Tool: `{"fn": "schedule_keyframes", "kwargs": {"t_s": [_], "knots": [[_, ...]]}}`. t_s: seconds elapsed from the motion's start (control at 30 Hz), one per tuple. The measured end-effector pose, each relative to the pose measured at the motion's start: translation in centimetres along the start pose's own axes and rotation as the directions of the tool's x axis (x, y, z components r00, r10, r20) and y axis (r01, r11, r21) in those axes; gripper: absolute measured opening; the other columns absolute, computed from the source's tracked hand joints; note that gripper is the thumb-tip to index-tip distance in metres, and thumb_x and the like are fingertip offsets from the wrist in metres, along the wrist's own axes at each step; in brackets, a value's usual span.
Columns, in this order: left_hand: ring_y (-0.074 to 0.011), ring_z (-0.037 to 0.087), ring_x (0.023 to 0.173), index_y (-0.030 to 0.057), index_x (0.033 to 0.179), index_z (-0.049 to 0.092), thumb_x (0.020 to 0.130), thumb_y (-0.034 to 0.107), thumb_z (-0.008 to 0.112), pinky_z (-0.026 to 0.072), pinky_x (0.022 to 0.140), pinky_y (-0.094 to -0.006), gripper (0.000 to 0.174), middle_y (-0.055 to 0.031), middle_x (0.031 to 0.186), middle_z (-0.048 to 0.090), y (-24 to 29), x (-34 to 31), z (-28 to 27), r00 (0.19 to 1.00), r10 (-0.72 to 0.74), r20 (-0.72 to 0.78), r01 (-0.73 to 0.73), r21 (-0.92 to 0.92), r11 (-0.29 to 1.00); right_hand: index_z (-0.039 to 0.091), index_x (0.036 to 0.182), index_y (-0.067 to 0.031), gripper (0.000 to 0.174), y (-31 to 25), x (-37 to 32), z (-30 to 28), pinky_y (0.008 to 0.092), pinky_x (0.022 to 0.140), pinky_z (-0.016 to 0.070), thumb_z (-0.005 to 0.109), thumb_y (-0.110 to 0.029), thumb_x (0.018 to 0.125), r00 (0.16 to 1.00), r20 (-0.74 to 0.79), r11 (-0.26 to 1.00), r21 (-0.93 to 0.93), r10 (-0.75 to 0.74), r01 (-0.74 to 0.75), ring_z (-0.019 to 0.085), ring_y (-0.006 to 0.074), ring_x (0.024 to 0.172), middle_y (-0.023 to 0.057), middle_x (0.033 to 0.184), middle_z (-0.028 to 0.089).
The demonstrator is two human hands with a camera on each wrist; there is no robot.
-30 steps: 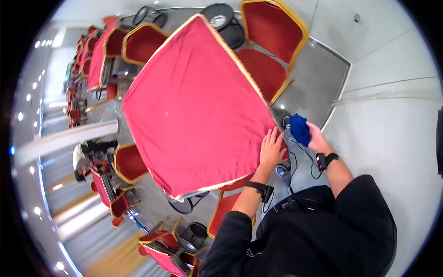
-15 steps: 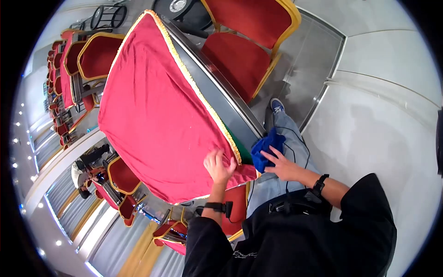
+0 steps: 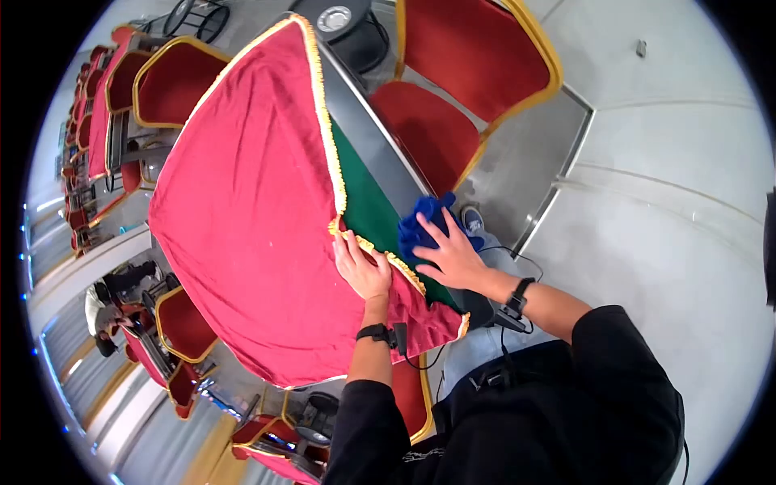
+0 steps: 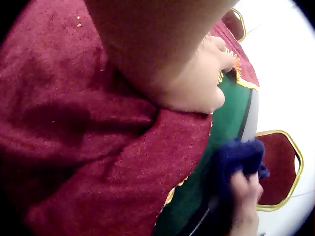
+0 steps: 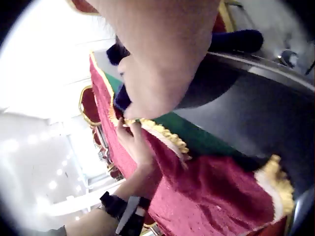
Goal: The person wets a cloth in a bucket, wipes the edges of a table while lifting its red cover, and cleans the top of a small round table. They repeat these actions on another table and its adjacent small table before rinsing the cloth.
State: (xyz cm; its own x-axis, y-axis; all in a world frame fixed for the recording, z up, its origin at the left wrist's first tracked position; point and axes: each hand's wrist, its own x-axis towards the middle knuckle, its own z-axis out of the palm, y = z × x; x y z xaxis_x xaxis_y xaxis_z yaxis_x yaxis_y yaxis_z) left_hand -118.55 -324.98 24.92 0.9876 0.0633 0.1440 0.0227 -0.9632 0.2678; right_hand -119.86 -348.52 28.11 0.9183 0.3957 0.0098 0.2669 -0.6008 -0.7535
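A red cloth with gold fringe [image 3: 242, 186] covers most of a table, its near right edge folded back over a green surface [image 3: 364, 190] and a grey tabletop strip [image 3: 364, 121]. My left hand [image 3: 365, 271] rests on the cloth at the fringed edge, fingers extended; in the left wrist view the left hand [image 4: 187, 78] lies at that fringe. With fingers spread, my right hand [image 3: 454, 255] presses on a crumpled blue cloth [image 3: 416, 230] over the green part. The right wrist view has the right hand [image 5: 152, 83] over the blue cloth [image 5: 122, 98].
A red chair with gold frame [image 3: 477, 56] stands beyond the table's right side, near a black round stool [image 3: 335, 20]. A white wall [image 3: 663, 210] runs along the right. More chairs and red-covered tables line the left, where a person [image 3: 101, 311] bends over.
The red cloth's right edge has shifted left and folded, exposing green and grey surface. My right hand has brought the blue cloth from beside the table onto it; my left hand has moved left.
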Motion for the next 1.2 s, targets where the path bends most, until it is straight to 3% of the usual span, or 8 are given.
{"fn": "schedule_keyframes", "kwargs": {"t_s": [0.27, 0.47, 0.57, 0.7, 0.77, 0.9, 1.03, 1.2], "knots": [[-0.0407, 0.041, 0.146, 0.0021, 0.155, 0.043, 0.086, 0.025, 0.061, 0.0312, 0.120, -0.0525, 0.075, -0.0230, 0.155, 0.046, 0.0, 0.0, -0.2, 0.990, -0.121, 0.068, 0.123, -0.027, 0.992, 0.064, 0.132, -0.0220, 0.039, 5.2, 27.2, -1.3, 0.0625, 0.103, 0.0507, 0.066, -0.036, 0.096, 0.973, -0.208, 0.965, -0.257, -0.097, 0.041, 0.039, 0.0572, 0.137, 0.0153, 0.167, 0.026], [-0.0421, 0.047, 0.141, 0.0060, 0.146, 0.056, 0.085, 0.028, 0.061, 0.0361, 0.114, -0.0539, 0.065, -0.0236, 0.152, 0.051, -0.7, -0.7, 0.6, 0.979, -0.160, 0.125, 0.157, 0.033, 0.987, 0.062, 0.139, -0.0094, 0.039, 14.2, 56.7, -1.5, 0.0502, 0.112, 0.0409, 0.051, -0.027, 0.106, 0.960, -0.135, 0.861, -0.486, -0.243, 0.150, 0.042, 0.0325, 0.145, 0.0101, 0.150, 0.056], [-0.0412, 0.048, 0.140, 0.0066, 0.144, 0.058, 0.086, 0.029, 0.059, 0.0359, 0.114, -0.0541, 0.063, -0.0243, 0.153, 0.050, -1.0, -0.8, 0.9, 0.982, -0.139, 0.130, 0.134, 0.046, 0.990, 0.068, 0.127, -0.0092, 0.037, 16.3, 63.7, -2.5, 0.0559, 0.099, 0.0467, 0.050, -0.030, 0.102, 0.783, -0.202, 0.687, -0.636, -0.588, 0.351, 0.047, 0.0390, 0.138, 0.0140, 0.136, 0.064], [-0.0436, 0.048, 0.140, 0.0067, 0.141, 0.059, 0.087, 0.030, 0.057, 0.0352, 0.114, -0.0545, 0.058, -0.0249, 0.153, 0.050, -0.8, -0.7, 0.9, 0.974, -0.151, 0.167, 0.137, 0.094, 0.986, 0.055, 0.149, -0.0148, 0.065, 15.3, 60.4, -4.2, 0.0569, 0.106, 0.0452, 0.058, -0.056, 0.099, 0.987, -0.100, 0.883, 0.465, 0.129, -0.068, 0.042, 0.0415, 0.145, 0.0233, 0.158, 0.044], [-0.0456, 0.044, 0.141, 0.0053, 0.141, 0.057, 0.089, 0.032, 0.055, 0.0334, 0.114, -0.0568, 0.058, -0.0255, 0.154, 0.047, -0.9, -1.2, 1.3, 0.974, -0.146, 0.172, 0.130, 0.100, 0.986, 0.054, 0.149, -0.0287, 0.045, 19.4, 54.2, 0.5, 0.0523, 0.111, 0.0453, 0.053, -0.035, 0.104, 0.920, -0.336, 0.907, 0.290, -0.202, 0.304, 0.045, 0.0490, 0.139, 0.0106, 0.167, 0.030], [-0.0474, 0.037, 0.143, 0.0043, 0.144, 0.052, 0.093, 0.037, 0.052, 0.0313, 0.114, -0.0601, 0.060, -0.0267, 0.157, 0.040, -1.2, -1.7, 1.7, 0.965, -0.152, 0.216, 0.131, 0.110, 0.985, 0.029, 0.164, -0.0117, 0.064, 12.3, 29.1, -0.1, 0.0458, 0.124, 0.0254, 0.050, -0.029, 0.106, 0.960, -0.004, 0.730, 0.649, 0.281, -0.211, 0.025, 0.0421, 0.155, 0.0277, 0.169, 0.018], [-0.0466, 0.037, 0.138, 0.0043, 0.145, 0.046, 0.093, 0.033, 0.059, 0.0316, 0.113, -0.0597, 0.061, -0.0279, 0.153, 0.037, -1.3, 0.4, 0.8, 0.981, -0.137, 0.141, 0.148, -0.071, 0.986, 0.008, 0.163, 0.0062, 0.085, 9.4, 7.4, -1.1, 0.0457, 0.128, 0.0106, 0.053, -0.034, 0.104, 0.868, 0.430, 0.710, 0.528, 0.250, -0.466, 0.010, 0.0454, 0.158, 0.0361, 0.167, 0.010], [-0.0478, 0.035, 0.141, 0.0021, 0.149, 0.040, 0.089, 0.029, 0.067, 0.0286, 0.116, -0.0594, 0.071, -0.0316, 0.153, 0.035, 0.2, 14.1, 1.4, 0.993, -0.111, 0.052, 0.118, -0.164, 0.979, 0.006, 0.163, 0.0049, 0.082, 11.1, 17.6, -0.6, 0.0472, 0.129, 0.0073, 0.046, -0.040, 0.107, 0.883, 0.344, 0.638, 0.611, 0.319, -0.468, 0.008, 0.0436, 0.159, 0.0311, 0.169, 0.009]]}}
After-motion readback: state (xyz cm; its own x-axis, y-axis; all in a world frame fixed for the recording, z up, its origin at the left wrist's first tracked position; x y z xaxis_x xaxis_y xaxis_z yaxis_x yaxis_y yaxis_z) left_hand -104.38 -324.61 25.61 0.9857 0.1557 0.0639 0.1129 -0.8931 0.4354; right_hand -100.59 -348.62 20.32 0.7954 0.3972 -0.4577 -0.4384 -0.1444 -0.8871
